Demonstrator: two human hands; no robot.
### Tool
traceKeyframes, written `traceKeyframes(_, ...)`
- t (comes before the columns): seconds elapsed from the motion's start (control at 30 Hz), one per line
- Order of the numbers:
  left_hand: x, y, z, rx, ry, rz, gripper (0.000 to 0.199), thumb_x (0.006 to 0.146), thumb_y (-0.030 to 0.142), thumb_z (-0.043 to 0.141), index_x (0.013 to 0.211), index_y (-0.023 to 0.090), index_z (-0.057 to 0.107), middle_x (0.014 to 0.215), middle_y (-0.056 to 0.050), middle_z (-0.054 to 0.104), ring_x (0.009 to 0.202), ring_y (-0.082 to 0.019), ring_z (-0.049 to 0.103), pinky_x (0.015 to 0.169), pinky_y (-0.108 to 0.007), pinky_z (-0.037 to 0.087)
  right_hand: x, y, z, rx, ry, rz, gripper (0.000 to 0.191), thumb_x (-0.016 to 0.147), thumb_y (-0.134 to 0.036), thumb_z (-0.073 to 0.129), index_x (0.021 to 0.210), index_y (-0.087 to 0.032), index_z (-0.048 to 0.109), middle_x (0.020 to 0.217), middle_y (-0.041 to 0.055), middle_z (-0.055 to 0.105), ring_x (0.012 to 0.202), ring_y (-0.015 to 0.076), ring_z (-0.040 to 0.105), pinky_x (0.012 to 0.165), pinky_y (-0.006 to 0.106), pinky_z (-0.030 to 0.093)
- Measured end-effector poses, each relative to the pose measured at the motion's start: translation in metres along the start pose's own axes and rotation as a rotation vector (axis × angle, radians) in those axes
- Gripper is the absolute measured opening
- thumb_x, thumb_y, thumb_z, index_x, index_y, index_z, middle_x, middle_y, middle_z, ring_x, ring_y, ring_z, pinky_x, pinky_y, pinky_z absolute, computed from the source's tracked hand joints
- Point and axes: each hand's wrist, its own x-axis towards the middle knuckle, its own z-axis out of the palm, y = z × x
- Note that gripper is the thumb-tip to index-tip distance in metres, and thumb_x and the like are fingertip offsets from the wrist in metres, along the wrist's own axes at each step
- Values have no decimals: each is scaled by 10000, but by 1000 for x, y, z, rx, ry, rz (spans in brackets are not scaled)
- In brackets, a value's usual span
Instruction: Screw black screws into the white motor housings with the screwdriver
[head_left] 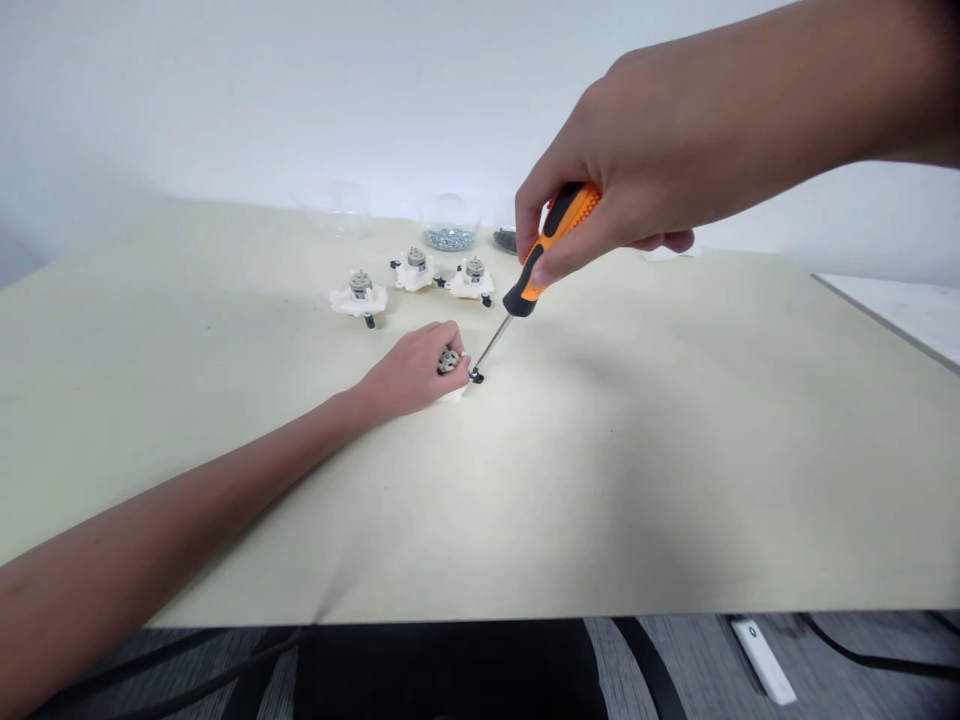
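My right hand (pixel 600 175) grips an orange and black screwdriver (pixel 553 240), tilted so its shaft runs down to the left. The tip meets a small black part (pixel 477 376) at the edge of a white plastic motor assembly (pixel 453 394). Around that assembly the fingers of my left hand (pixel 416 370) are closed, holding it against the table. Its round metal motor (pixel 448 361) shows between thumb and fingers; most of the white base is hidden. Behind my left hand stand three similar motor assemblies (pixel 360 295), each with a white base, an upright motor and black parts.
At the back, a clear bowl (pixel 449 237) holds many small silvery pieces, and a dish of dark pieces (pixel 506 240) stands partly behind my right hand. Another clear container (pixel 337 222) is to the left. The pale table (pixel 525 520) meets a white wall.
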Motion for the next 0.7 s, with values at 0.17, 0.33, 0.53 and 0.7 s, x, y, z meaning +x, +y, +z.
traceKeyframes(0.17,0,-2,1,-13,9,-8,116,833,295,508,786,190,492,811,-24,629,728,-164,563,681,-297,405,1,0,0,22,18,2,570,566,-662,689,908,-210,755,436,-108,517,427,41,516,584,243,346)
traceKeyframes(0.33,0,-2,-1,-80,19,-64,110,827,287,517,779,188,514,807,-21,652,735,-163,569,656,-281,395,-20,35,29,200,93,-9,620,585,-741,644,969,-266,747,548,-56,604,464,57,504,509,252,290)
traceKeyframes(0.53,2,-3,-1,-288,56,-206,154,841,324,518,776,184,521,863,-15,690,675,-127,527,601,-254,356,-75,61,124,655,311,257,424,767,-547,645,1067,-254,711,686,37,666,580,96,546,543,285,343)
traceKeyframes(0.7,5,-6,-2,-447,94,-315,155,820,323,523,773,177,546,861,-18,681,641,-113,486,563,-243,318,-89,35,202,734,377,426,358,783,-509,656,1062,-288,690,878,43,694,692,148,585,615,292,426)
